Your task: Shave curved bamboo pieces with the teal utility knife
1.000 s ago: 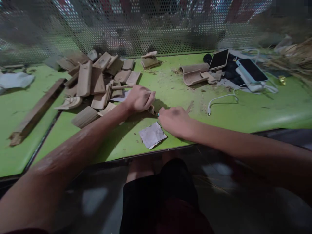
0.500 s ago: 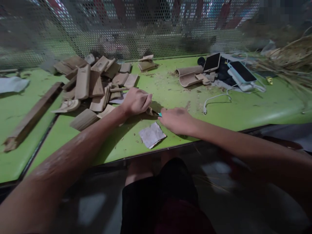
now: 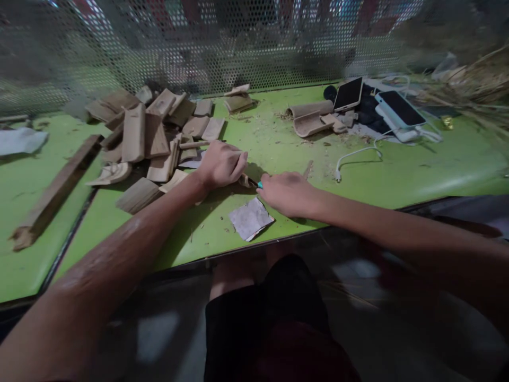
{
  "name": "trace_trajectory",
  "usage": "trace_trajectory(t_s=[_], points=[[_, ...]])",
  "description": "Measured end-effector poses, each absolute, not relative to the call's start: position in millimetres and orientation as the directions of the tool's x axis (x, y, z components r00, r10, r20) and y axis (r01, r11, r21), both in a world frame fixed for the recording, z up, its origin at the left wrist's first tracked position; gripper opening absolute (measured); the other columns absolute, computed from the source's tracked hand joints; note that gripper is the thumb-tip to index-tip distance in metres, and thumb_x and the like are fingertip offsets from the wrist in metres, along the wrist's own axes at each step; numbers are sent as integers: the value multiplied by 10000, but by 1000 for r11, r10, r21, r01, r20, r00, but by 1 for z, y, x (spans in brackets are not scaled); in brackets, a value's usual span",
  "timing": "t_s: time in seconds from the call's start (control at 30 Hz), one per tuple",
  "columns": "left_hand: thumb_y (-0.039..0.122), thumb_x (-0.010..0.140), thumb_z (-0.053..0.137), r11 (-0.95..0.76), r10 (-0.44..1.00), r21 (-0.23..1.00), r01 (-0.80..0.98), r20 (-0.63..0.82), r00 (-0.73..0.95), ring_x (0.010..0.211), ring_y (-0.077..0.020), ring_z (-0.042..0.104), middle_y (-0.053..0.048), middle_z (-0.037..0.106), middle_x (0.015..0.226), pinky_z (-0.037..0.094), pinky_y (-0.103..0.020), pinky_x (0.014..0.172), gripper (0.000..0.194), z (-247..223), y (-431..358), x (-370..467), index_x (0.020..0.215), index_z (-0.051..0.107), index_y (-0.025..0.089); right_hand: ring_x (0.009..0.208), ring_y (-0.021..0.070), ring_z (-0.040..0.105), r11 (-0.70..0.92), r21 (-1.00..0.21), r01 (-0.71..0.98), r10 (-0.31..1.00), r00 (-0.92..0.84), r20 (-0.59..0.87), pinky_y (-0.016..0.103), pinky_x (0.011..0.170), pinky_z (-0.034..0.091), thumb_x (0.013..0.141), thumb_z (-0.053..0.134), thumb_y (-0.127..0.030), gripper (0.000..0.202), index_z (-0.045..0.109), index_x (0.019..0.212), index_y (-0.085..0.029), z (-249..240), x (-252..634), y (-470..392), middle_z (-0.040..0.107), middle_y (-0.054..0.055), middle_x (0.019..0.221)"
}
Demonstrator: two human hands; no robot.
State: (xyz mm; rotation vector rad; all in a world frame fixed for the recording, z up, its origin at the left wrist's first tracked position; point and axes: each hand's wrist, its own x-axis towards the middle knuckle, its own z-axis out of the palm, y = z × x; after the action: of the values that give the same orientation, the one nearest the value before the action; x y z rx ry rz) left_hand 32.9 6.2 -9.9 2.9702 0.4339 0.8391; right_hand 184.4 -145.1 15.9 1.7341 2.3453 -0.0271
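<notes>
My left hand [image 3: 222, 165] is closed on a small piece of wood [image 3: 244, 181], most of it hidden under the fingers. My right hand [image 3: 289, 194] wraps round a small tool with a teal handle [image 3: 260, 184]. Its dark, narrow tip points left and meets the wood; whether it is a knife or a gouge I cannot tell. Just in front of the hands lies a square of grey sandpaper-like sheet [image 3: 251, 218]. Left of my left hand is a heap of curved wood or bamboo pieces [image 3: 134, 132].
A long wooden bar [image 3: 58, 188] lies at the left of the green table [image 3: 397, 180]. Half-round pieces [image 3: 312, 123], a phone [image 3: 349, 94], a second phone [image 3: 401, 109] and a white cable [image 3: 360, 155] are at the back right. A perforated metal screen [image 3: 238, 58] stands behind.
The view has shifted slightly. Both hands keep almost the same place and grip, with the tool tip still against the wood piece.
</notes>
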Motion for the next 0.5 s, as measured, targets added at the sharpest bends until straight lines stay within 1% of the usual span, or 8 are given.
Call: trace_trajectory(t_s=[0.13, 0.3, 0.4, 0.5], points=[[426, 990, 296, -961, 271, 106, 254, 518, 811, 469, -125, 267, 16, 300, 497, 215, -322, 560, 512, -9, 6, 33, 527, 322, 210, 822, 257, 674, 321, 122, 939, 941, -302, -156, 322, 635, 447, 957, 435, -123, 286, 691, 1070, -65, 17, 182, -148, 705, 202, 946], [343, 996, 247, -978, 190, 33, 206, 554, 811, 459, -129, 249, 11, 304, 499, 197, -332, 538, 471, -8, 4, 33, 543, 288, 218, 790, 251, 686, 196, 136, 971, 972, -174, -159, 318, 633, 470, 895, 440, -24, 314, 648, 1131, -9, 25, 166, -155, 699, 190, 840], [331, 996, 236, -978, 179, 17, 207, 573, 800, 456, -136, 249, 11, 301, 497, 195, -338, 536, 460, -9, 4, 34, 550, 275, 222, 815, 247, 687, 189, 126, 974, 971, -167, -171, 312, 638, 470, 873, 425, 7, 334, 661, 1109, -14, 28, 161, -156, 697, 192, 862], [342, 995, 243, -970, 223, 43, 240, 553, 802, 465, -143, 273, 8, 312, 498, 213, -340, 553, 469, -10, 5, 35, 543, 286, 224, 855, 249, 683, 194, 113, 974, 965, -169, -203, 321, 661, 465, 859, 414, 22, 359, 696, 1073, -40, 32, 160, -155, 693, 187, 919]])
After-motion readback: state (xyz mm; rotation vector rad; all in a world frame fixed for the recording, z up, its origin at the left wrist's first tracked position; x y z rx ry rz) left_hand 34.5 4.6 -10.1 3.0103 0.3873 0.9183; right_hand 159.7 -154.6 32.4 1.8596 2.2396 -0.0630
